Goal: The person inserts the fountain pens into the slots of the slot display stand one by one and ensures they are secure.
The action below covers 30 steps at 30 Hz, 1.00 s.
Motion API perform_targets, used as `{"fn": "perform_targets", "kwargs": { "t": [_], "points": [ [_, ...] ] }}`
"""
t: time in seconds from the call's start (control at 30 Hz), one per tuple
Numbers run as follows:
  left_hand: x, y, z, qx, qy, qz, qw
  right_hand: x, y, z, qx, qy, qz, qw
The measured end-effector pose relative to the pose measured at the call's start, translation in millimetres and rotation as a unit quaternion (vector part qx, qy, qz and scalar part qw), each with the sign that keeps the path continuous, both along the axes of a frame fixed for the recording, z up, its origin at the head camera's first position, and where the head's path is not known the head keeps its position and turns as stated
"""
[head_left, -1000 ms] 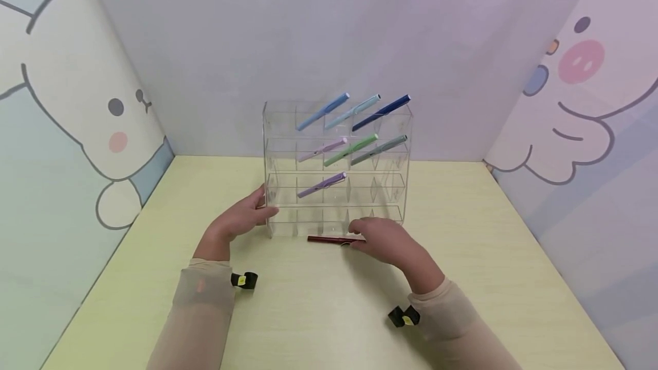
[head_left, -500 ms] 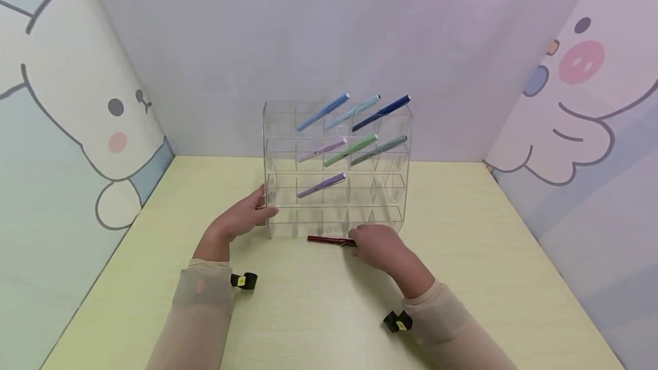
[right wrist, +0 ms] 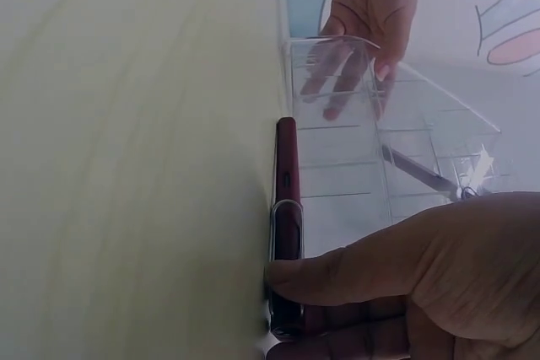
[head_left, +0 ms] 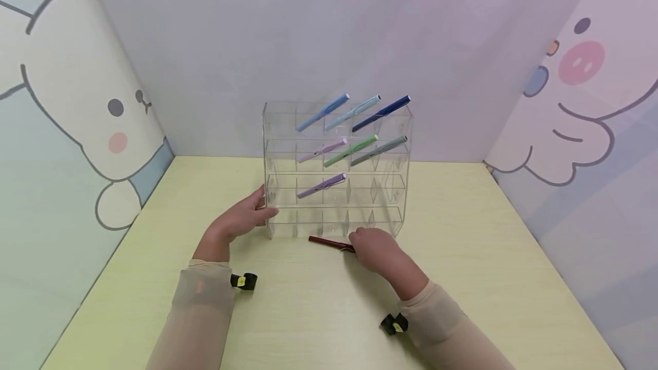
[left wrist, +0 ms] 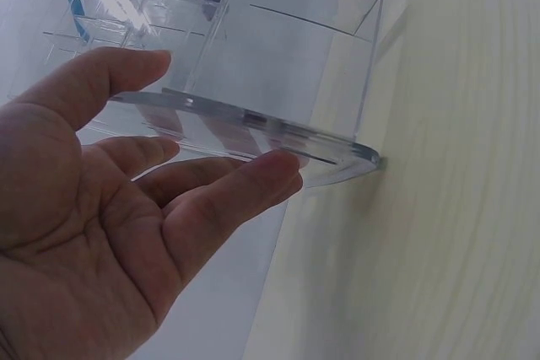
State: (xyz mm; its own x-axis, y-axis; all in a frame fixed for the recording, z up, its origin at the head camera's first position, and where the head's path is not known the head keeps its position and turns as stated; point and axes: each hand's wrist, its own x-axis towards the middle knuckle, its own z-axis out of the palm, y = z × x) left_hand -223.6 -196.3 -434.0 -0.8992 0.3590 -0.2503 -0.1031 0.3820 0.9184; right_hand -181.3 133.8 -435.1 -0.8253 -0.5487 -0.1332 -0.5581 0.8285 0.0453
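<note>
A clear acrylic pen rack (head_left: 308, 214) with tiers of compartments stands mid-table. My left hand (head_left: 239, 220) holds its left side panel, the thumb in front and the fingers along the outside; the left wrist view shows the panel (left wrist: 245, 120) between them. Just before the rack's lowest tier, my right hand (head_left: 379, 251) pinches a dark red pen (head_left: 329, 242) by its right end, near the metal clip. In the right wrist view the thumb lies across the pen (right wrist: 288, 158), and the other fingers are partly hidden beneath.
Several pens rest slanted in the rack: a dark blue pen (head_left: 381, 113) and other blues on top, a green pen (head_left: 351, 150) with others below, a purple pen (head_left: 321, 185) on the third tier. Printed cartoon walls (head_left: 329, 33) enclose the pale table (head_left: 452, 233).
My right hand has closed its fingers on the red pen and drawn slightly toward me. The pen's right end has swung nearer, so it lies more slanted. My left hand stays put.
</note>
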Motion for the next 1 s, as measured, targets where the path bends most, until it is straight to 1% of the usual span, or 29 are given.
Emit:
{"fn": "perform_targets", "kwargs": {
  "t": [0.1,0.2,0.33,0.43,0.57,0.63,0.73,0.83,0.9,1.0],
  "points": [
    [-0.3,0.3,-0.3,0.006,0.004,-0.003,1.0000,-0.3,0.6,2.1,-0.007,-0.015,-0.007,0.9998],
    [-0.4,0.3,-0.5,0.007,0.006,-0.006,0.9999,-0.2,1.5,6.9,-0.013,-0.039,-0.022,0.9989],
    [0.0,0.4,-0.3,0.005,0.003,-0.003,1.0000,-0.3,4.5,14.8,-0.029,-0.049,-0.032,0.9978],
    [0.4,0.8,0.2,0.003,0.001,0.000,1.0000,-1.8,8.8,21.8,-0.058,-0.045,-0.028,0.9969],
    [0.6,1.4,0.9,-0.002,0.001,0.001,1.0000,-6.5,17.7,31.5,-0.114,-0.053,-0.017,0.9919],
    [0.6,1.6,1.3,-0.003,0.002,0.002,1.0000,-9.4,23.3,36.1,-0.146,-0.062,-0.007,0.9873],
    [0.1,2.1,1.7,0.000,0.004,0.001,1.0000,-14.3,31.8,42.9,-0.197,-0.078,0.009,0.9772],
    [-0.2,2.3,2.0,0.004,0.005,0.000,1.0000,-17.7,40.2,49.4,-0.246,-0.101,0.009,0.9638],
    [-0.3,2.1,1.8,0.006,0.006,-0.002,1.0000,-19.1,45.9,53.0,-0.274,-0.117,0.003,0.9546],
    [-0.2,1.5,1.5,0.008,0.005,-0.005,0.9999,-20.3,54.3,58.0,-0.317,-0.137,0.000,0.9387]
  ]
}}
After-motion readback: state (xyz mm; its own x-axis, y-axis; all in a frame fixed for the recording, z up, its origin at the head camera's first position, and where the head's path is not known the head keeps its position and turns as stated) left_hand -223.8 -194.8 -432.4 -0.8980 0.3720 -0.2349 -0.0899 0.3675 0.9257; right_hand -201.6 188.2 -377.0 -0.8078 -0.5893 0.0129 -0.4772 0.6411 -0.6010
